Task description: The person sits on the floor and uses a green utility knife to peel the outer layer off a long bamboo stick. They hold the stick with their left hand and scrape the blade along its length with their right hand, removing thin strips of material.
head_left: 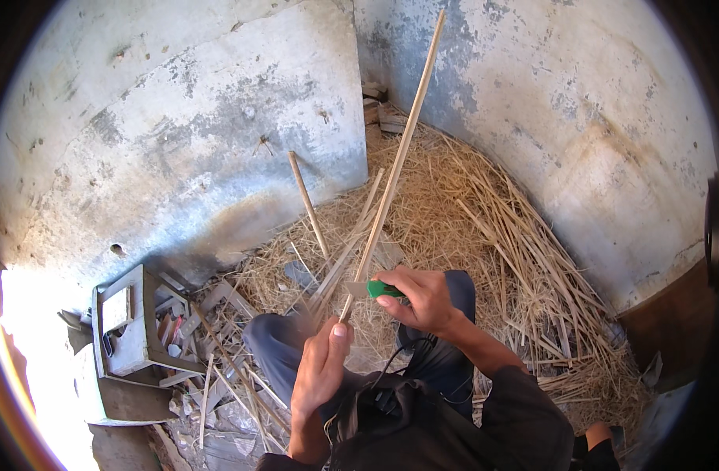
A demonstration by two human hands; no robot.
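L hand (320,369) fist-gripped on long stick (395,165); R hand (422,298) clenching green-handled knife (373,289) against it.

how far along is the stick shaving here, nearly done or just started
Done: a deep heap of straw-coloured shavings and split strips covers the floor, so much cutting looks finished. In hand: the left hand grips the lower end of a long pale stick, while the right hand presses a green-handled blade against it. Left: another stick stands uncut in the pile; how many more remain can't be told.
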